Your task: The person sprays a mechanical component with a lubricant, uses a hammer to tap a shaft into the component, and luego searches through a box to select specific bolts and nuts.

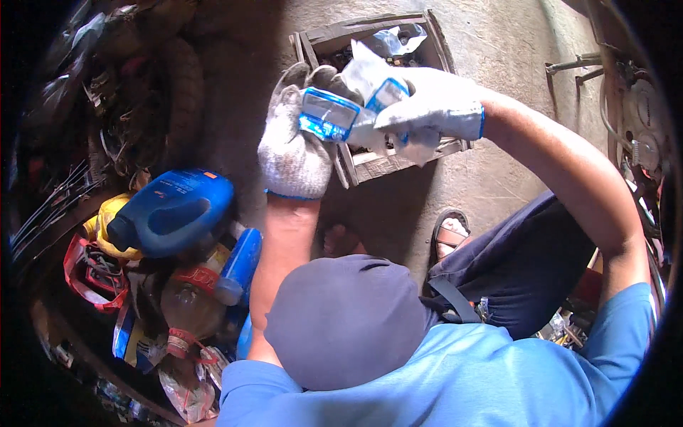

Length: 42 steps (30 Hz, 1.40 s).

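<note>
Both my hands wear white knit gloves with blue cuffs, raised above a wooden crate [370, 169]. My left hand [292, 146] is closed about a small blue-edged clear plastic packet [331, 114], which lies across its palm and fingers. Beside it, my right hand [434, 107] pinches a crumpled clear plastic wrapper [364, 70] with blue-bordered panels. The packet and the wrapper touch or overlap, and I cannot tell whether they are one piece. What the packet contains is not readable. Inside the crate are small dark parts and a loose clear plastic bag [400, 40].
At the left stand a blue jug [174, 213], a yellow container [114, 224], a red case [94, 274], a blue bottle [240, 267] and a clear plastic bottle [191, 306]. A tyre [183, 99] lies farther back. Metal machine parts [644, 114] stand at the right edge.
</note>
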Each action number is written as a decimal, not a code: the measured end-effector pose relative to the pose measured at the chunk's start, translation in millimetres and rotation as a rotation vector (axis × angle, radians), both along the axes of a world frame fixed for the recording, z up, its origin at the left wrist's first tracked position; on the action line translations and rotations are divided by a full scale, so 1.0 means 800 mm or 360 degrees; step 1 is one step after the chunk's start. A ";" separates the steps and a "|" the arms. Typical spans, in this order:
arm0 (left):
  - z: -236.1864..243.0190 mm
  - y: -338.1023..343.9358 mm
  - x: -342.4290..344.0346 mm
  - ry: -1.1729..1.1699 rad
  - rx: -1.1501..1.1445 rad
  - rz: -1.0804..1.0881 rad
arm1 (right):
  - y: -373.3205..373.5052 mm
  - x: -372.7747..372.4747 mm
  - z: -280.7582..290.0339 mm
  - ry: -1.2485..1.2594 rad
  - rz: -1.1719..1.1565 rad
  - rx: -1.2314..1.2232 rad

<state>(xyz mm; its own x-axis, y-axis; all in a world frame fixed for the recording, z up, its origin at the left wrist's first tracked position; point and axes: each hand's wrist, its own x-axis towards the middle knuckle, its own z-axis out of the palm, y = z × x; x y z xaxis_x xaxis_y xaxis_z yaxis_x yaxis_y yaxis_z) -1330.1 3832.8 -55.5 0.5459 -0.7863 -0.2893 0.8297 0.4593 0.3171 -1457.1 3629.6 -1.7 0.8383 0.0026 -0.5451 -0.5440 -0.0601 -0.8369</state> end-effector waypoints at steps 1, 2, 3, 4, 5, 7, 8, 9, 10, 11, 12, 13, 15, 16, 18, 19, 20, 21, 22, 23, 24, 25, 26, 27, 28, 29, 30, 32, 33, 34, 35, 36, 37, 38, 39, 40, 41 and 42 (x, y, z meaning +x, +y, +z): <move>0.006 -0.001 -0.005 -0.0031 0.0081 0.0027 | 0.003 0.003 0.010 0.0170 0.0100 0.0096; 0.018 -0.006 -0.011 -0.0168 0.0239 -0.0020 | 0.003 0.004 0.020 0.0308 0.0217 -0.0129; 0.016 -0.004 -0.013 -0.0575 0.0414 -0.0138 | 0.002 0.003 0.030 0.0448 0.0335 -0.0356; 0.015 0.002 -0.008 -0.0560 0.0213 -0.0116 | -0.003 0.002 0.051 0.0391 0.0473 -0.0702; 0.012 0.009 0.001 -0.0544 0.0013 -0.0093 | -0.019 -0.013 0.054 -0.0063 0.0546 -0.0931; 0.011 0.025 0.029 -0.0322 0.0255 0.0211 | -0.048 -0.026 0.087 -0.0107 0.0433 -0.1073; -0.003 0.036 0.045 -0.0390 0.0371 0.0311 | -0.054 -0.033 0.106 -0.0050 0.0438 -0.1321; -0.011 0.052 0.066 -0.0486 0.0503 0.0431 | -0.059 -0.034 0.122 0.0079 0.0453 -0.1406; -0.030 0.044 0.076 -0.0640 0.0723 0.0462 | -0.064 -0.046 0.137 0.0110 0.0441 -0.1462; -0.041 0.045 0.085 -0.0812 0.0976 0.0505 | -0.065 -0.054 0.144 0.0114 0.0438 -0.1490; -0.050 0.047 0.089 -0.0972 0.1044 0.0490 | -0.067 -0.069 0.142 0.0027 0.0564 -0.1578; -0.045 0.041 0.089 -0.0975 0.1044 0.0485 | -0.070 -0.078 0.135 -0.0079 0.0687 -0.1653; -0.026 0.025 0.076 -0.1816 0.1365 0.0375 | -0.065 -0.082 0.116 0.0206 0.0828 -0.1561; -0.021 0.015 0.071 -0.2109 0.1305 0.0367 | -0.071 -0.083 0.107 0.0372 0.0941 -0.1446; -0.012 -0.006 0.055 -0.2710 0.1089 0.0281 | -0.085 -0.090 0.095 0.0580 0.1118 -0.1321; -0.002 -0.016 0.052 -0.3203 0.1037 0.0237 | -0.092 -0.086 0.086 0.0577 0.1097 -0.1320; 0.002 -0.028 0.045 -0.3439 0.0938 -0.0012 | -0.097 -0.082 0.078 0.0698 0.1159 -0.1310; 0.007 -0.040 0.037 -0.3668 0.0826 -0.0271 | -0.100 -0.081 0.071 0.0817 0.1218 -0.1297; 0.006 -0.054 0.021 -0.3859 0.0892 -0.0612 | -0.105 -0.084 0.065 0.0840 0.1187 -0.1300; 0.000 -0.053 0.009 -0.4019 0.0964 -0.0720 | -0.107 -0.079 0.052 0.0932 0.1175 -0.1161; -0.015 -0.049 0.000 -0.4097 0.0899 -0.1012 | -0.107 -0.077 0.040 0.1022 0.1164 -0.1020; -0.024 -0.050 -0.005 -0.4147 0.0812 -0.1302 | -0.108 -0.079 0.029 0.1009 0.1149 -0.1023; -0.021 -0.054 -0.002 -0.4168 0.0806 -0.1310 | -0.109 -0.084 0.016 0.0865 0.1205 -0.1000; -0.019 -0.057 0.002 -0.4098 0.0637 -0.1416 | -0.111 -0.087 0.010 0.0722 0.1259 -0.0977; -0.016 -0.055 0.009 -0.4016 0.0490 -0.1537 | -0.106 -0.079 0.008 0.0678 0.1254 -0.0977; -0.004 -0.069 0.021 -0.3890 0.0287 -0.1751 | -0.106 -0.084 0.007 0.0680 0.1233 -0.0973; 0.001 -0.082 0.025 -0.3816 0.0344 -0.1584 | -0.108 -0.090 0.004 0.0743 0.1153 -0.0964; 0.018 -0.095 0.034 -0.3815 0.0538 -0.1094 | -0.110 -0.099 -0.005 0.0810 0.0948 -0.0804; 0.015 -0.106 0.038 -0.3853 0.0628 -0.1171 | -0.110 -0.111 -0.009 0.0799 0.0938 -0.0785; 0.012 -0.114 0.042 -0.3777 0.0771 -0.1411 | -0.107 -0.120 -0.013 0.0665 0.0723 -0.0736; 0.006 -0.124 0.039 -0.3685 0.0875 -0.1639 | -0.106 -0.135 -0.014 0.0558 0.0489 -0.0686; -0.002 -0.117 0.030 -0.3647 0.0838 -0.1583 | -0.104 -0.151 -0.025 0.0463 0.0380 -0.0713; -0.010 -0.111 0.018 -0.3609 0.0778 -0.1520 | -0.105 -0.166 -0.030 0.0463 0.0347 -0.0711; -0.012 -0.108 0.005 -0.3762 0.0668 -0.1554 | -0.103 -0.188 -0.044 0.0337 0.0169 -0.0617; -0.010 -0.100 -0.002 -0.3791 0.0597 -0.1549 | -0.098 -0.206 -0.055 0.0210 -0.0007 -0.0527; -0.008 -0.094 -0.002 -0.3805 0.0507 -0.1655 | -0.092 -0.211 -0.059 0.0218 -0.0024 -0.0516; -0.006 -0.089 -0.002 -0.3814 0.0418 -0.1754 | -0.086 -0.215 -0.062 0.0125 -0.0107 -0.0546; -0.004 -0.086 -0.003 -0.3724 0.0339 -0.1784 | -0.082 -0.216 -0.063 0.0034 -0.0187 -0.0580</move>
